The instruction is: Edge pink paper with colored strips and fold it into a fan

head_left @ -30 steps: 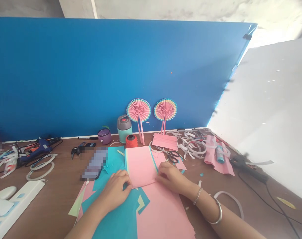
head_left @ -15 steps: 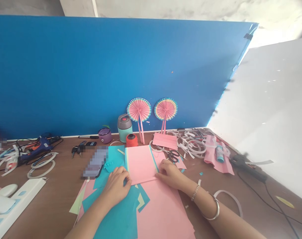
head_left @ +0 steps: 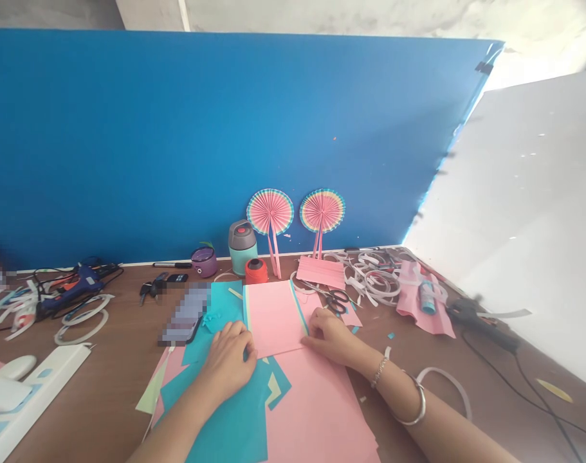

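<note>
A pink paper sheet (head_left: 274, 318) with blue and pale yellow strips along its two sides lies in front of me. My left hand (head_left: 232, 354) is closed at its near left corner, fingers curled down and thumb on the edge. At the near right corner, my right hand (head_left: 324, 334) pinches the same sheet. Beneath are larger pink sheets (head_left: 316, 405) and teal paper (head_left: 229, 418). Two round pleated paper fans, a left one (head_left: 270, 211) and a right one (head_left: 322, 210), lean against the blue board. A pleated pink piece (head_left: 320, 272) rests below the right fan.
Scissors (head_left: 338, 301) lie just beyond my right hand. A phone (head_left: 184, 315) sits left of the sheet. Behind stand a purple cup (head_left: 204, 262), a teal flask (head_left: 243, 251) and its red cap-like piece (head_left: 256, 271). Glue guns, white strips and a power strip (head_left: 36, 392) surround the work.
My left hand has shifted very slightly to the right. The near edge of the pink sheet looks a little flatter between my hands; my right hand stays in place.
</note>
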The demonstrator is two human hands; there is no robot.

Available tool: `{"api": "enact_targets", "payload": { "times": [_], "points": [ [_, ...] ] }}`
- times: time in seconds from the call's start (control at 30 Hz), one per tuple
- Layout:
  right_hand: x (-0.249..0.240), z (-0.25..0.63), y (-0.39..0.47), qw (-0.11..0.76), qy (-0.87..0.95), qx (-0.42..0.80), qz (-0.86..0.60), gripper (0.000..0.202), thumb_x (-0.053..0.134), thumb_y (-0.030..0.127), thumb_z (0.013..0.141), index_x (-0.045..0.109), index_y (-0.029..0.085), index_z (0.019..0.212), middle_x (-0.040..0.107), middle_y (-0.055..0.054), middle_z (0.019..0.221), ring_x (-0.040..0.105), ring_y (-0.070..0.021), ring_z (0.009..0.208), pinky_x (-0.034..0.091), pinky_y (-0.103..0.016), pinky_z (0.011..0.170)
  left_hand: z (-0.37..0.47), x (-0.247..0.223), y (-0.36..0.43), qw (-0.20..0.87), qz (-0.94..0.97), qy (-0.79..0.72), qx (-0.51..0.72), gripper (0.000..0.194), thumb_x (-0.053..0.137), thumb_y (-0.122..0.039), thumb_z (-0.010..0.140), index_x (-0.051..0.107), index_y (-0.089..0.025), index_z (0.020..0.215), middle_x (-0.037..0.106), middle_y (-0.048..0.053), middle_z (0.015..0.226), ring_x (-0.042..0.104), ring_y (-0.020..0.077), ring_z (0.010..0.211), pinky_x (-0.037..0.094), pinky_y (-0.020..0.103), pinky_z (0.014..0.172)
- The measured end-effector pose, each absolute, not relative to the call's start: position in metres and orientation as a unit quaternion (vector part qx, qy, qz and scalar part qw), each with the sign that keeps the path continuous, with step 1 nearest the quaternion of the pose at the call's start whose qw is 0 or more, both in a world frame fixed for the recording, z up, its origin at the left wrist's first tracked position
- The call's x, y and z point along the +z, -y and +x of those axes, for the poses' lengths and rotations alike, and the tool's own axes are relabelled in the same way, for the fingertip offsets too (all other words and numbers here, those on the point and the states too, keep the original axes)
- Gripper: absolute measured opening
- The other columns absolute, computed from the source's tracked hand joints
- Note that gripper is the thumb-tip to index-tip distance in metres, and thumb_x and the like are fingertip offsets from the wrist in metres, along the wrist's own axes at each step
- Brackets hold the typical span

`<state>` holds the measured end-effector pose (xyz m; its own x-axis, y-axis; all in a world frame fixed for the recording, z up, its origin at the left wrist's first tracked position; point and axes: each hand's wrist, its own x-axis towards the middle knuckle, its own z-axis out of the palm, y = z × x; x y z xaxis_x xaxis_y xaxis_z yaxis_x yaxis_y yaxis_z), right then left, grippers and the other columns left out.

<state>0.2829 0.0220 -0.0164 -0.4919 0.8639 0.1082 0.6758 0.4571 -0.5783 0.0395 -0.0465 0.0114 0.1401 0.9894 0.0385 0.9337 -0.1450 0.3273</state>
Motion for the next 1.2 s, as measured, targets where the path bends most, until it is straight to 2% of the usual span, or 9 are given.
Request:
{"api": "enact_targets", "payload": {
  "times": [0.1, 0.2, 0.27, 0.37, 0.53, 0.7, 0.87, 1.1, 1.2],
  "points": [
    [-0.013, 0.282, -0.019, 0.189, 0.839, 0.213, -0.465, 0.019, 0.062, 0.024, 0.077, 0.049, 0.018, 0.063, 0.053, -0.003, 0.081, 0.050, -0.0177, 0.078, 0.041, -0.029, 0.070, 0.042, 0.011, 0.049, 0.092, 0.756, -0.635, 0.130, 0.017, 0.043, -0.012, 0.078, 0.058, -0.021, 0.081, 0.056, 0.005, 0.093, 0.050, 0.0242, 0.093, 0.039, 0.038, 0.079],
    [-0.008, 0.281, -0.014, 0.189, 0.860, 0.153, -0.448, 0.007, 0.060, 0.018, 0.077, 0.057, 0.018, 0.084, 0.054, -0.005, 0.087, 0.049, -0.0201, 0.084, 0.040, -0.031, 0.073, 0.043, 0.008, 0.051, 0.078, 0.801, -0.575, 0.146, 0.049, 0.041, -0.001, 0.073, 0.059, -0.027, 0.111, 0.053, 0.007, 0.117, 0.045, 0.0254, 0.110, 0.038, 0.041, 0.088],
    [-0.007, 0.279, -0.011, 0.186, 0.891, 0.105, -0.401, 0.023, 0.053, 0.011, 0.079, 0.059, 0.019, 0.100, 0.054, -0.006, 0.092, 0.047, -0.0204, 0.086, 0.038, -0.032, 0.074, 0.045, 0.005, 0.052, 0.072, 0.836, -0.526, 0.140, 0.068, 0.037, 0.007, 0.069, 0.057, -0.035, 0.119, 0.047, 0.005, 0.129, 0.038, 0.0250, 0.120, 0.035, 0.043, 0.095],
    [-0.008, 0.276, -0.007, 0.162, 0.938, 0.053, -0.302, 0.040, 0.041, 0.003, 0.084, 0.060, 0.025, 0.111, 0.054, -0.007, 0.096, 0.045, -0.0195, 0.084, 0.036, -0.032, 0.074, 0.047, 0.000, 0.052, 0.069, 0.858, -0.494, 0.123, 0.078, 0.035, 0.011, 0.065, 0.057, -0.040, 0.121, 0.044, 0.002, 0.135, 0.033, 0.0244, 0.126, 0.033, 0.045, 0.101],
    [-0.011, 0.272, -0.006, 0.144, 0.958, 0.028, -0.245, 0.038, 0.039, 0.008, 0.089, 0.064, 0.028, 0.111, 0.054, -0.008, 0.093, 0.042, -0.0199, 0.083, 0.034, -0.033, 0.073, 0.047, -0.001, 0.050, 0.087, 0.856, -0.497, 0.117, 0.070, 0.039, 0.007, 0.070, 0.060, -0.039, 0.119, 0.046, 0.004, 0.134, 0.034, 0.0254, 0.127, 0.033, 0.047, 0.102],
    [-0.007, 0.281, -0.007, 0.136, 0.958, 0.031, -0.249, 0.035, 0.044, 0.008, 0.086, 0.066, 0.026, 0.106, 0.054, -0.009, 0.093, 0.042, -0.0204, 0.084, 0.032, -0.033, 0.071, 0.034, 0.008, 0.050, 0.099, 0.846, -0.509, 0.126, 0.057, 0.040, 0.002, 0.075, 0.069, -0.036, 0.107, 0.051, 0.005, 0.130, 0.039, 0.0260, 0.123, 0.036, 0.047, 0.099],
    [-0.003, 0.295, -0.010, 0.135, 0.954, 0.035, -0.265, 0.036, 0.043, 0.005, 0.084, 0.067, 0.025, 0.103, 0.055, -0.008, 0.091, 0.043, -0.0199, 0.082, 0.032, -0.033, 0.072, 0.017, 0.012, 0.049, 0.099, 0.839, -0.520, 0.128, 0.054, 0.040, 0.000, 0.072, 0.073, -0.037, 0.094, 0.055, 0.001, 0.126, 0.041, 0.0271, 0.121, 0.036, 0.048, 0.097],
    [-0.002, 0.292, -0.007, 0.139, 0.948, 0.046, -0.281, 0.031, 0.049, 0.005, 0.074, 0.069, 0.023, 0.090, 0.055, -0.007, 0.085, 0.045, -0.0195, 0.079, 0.034, -0.033, 0.070, 0.012, 0.011, 0.046, 0.124, 0.836, -0.513, 0.149, 0.056, 0.040, 0.002, 0.070, 0.074, -0.036, 0.093, 0.061, 0.001, 0.117, 0.046, 0.0249, 0.113, 0.038, 0.046, 0.095],
    [-0.002, 0.292, -0.007, 0.146, 0.950, 0.040, -0.274, 0.031, 0.048, 0.005, 0.076, 0.069, 0.022, 0.089, 0.056, -0.007, 0.083, 0.046, -0.0192, 0.078, 0.035, -0.033, 0.070, 0.008, 0.010, 0.044, 0.139, 0.836, -0.509, 0.153, 0.057, 0.040, 0.002, 0.067, 0.074, -0.036, 0.092, 0.063, 0.001, 0.114, 0.047, 0.0250, 0.111, 0.038, 0.045, 0.095]
  ]
}}
